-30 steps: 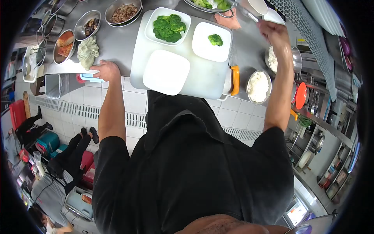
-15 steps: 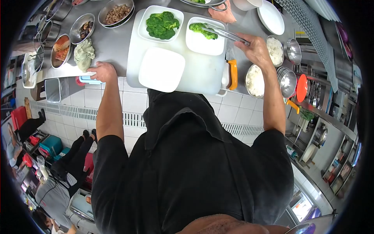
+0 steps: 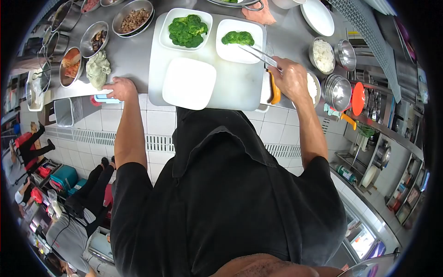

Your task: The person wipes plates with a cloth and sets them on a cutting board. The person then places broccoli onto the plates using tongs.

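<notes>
Tongs (image 3: 263,57) shift back low in the closed right hand (image 3: 291,77) and could snag the dish (image 3: 230,54) at the board's (image 3: 235,87) far-right corner, scattering its broccoli (image 3: 238,38). Left hand (image 3: 122,89) half-curls on the counter's (image 3: 129,60) near edge, grip unclear.

Green broccoli (image 3: 238,38), plain white dish (image 3: 228,53), silvery tongs (image 3: 258,58), orange handle (image 3: 275,91)

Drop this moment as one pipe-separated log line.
left hand: at counter edge, near cloth | right hand: holds tongs, tips by broccoli in right dish, contact unclear | cutting board: three white dishes
</notes>
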